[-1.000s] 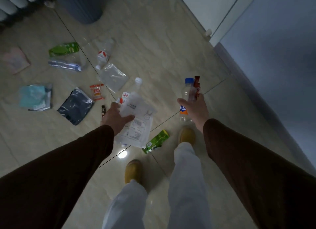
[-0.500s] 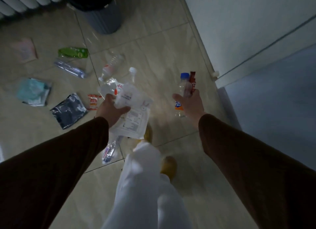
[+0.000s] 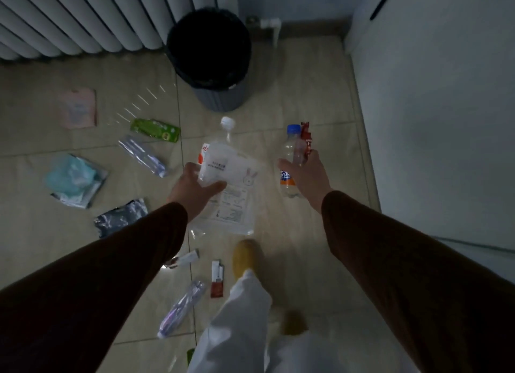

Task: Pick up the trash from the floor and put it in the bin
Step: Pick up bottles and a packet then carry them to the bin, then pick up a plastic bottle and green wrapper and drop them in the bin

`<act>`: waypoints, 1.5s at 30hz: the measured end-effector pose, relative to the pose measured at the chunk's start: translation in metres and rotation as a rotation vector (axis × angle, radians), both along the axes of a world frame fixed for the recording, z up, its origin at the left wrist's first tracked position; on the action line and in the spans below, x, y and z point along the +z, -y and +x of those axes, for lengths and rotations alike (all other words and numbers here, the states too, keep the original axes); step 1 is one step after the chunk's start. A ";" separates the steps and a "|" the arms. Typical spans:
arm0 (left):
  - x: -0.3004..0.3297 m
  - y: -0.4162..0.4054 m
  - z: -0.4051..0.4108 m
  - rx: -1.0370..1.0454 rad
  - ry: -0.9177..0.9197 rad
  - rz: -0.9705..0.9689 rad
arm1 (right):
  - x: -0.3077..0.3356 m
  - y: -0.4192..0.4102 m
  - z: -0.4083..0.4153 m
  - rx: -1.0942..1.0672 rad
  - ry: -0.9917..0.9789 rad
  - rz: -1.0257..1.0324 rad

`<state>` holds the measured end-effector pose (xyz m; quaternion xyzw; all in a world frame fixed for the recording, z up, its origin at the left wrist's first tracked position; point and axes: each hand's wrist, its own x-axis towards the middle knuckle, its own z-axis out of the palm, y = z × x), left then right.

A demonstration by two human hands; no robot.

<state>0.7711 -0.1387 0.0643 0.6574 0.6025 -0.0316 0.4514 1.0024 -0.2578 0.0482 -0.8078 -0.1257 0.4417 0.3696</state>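
Black-lined, the bin (image 3: 209,57) now stands close ahead by the radiator; we have stepped nearer. Our left hand (image 3: 195,191) grips a clear pouch (image 3: 231,194), our right hand (image 3: 306,174) an orange-labelled bottle (image 3: 291,160) and sachet. Dropping comes next.

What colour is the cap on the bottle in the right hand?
Blue, on the bottle in the right hand; head view.

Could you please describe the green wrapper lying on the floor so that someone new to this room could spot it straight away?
Start at the dark bin standing in front of the white radiator, then look down and to the left across the tiles. The green wrapper lies flat there, just above a clear crinkled packet. It is the only bright green piece among the pale, silvery and pink litter around it.
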 end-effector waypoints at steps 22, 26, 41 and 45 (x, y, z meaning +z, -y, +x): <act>-0.063 -0.355 0.170 0.304 0.013 -0.168 | -0.066 -0.395 0.110 0.397 -0.199 -0.065; -0.081 -0.385 0.179 0.464 0.121 -0.499 | -0.091 -0.432 0.113 0.362 -0.268 -0.140; -0.078 -0.249 0.087 -0.099 -0.212 0.129 | -0.068 -0.308 0.074 0.693 0.260 -0.075; -0.058 -0.180 0.042 -0.231 -0.227 0.204 | -0.046 -0.236 0.036 0.868 0.441 -0.101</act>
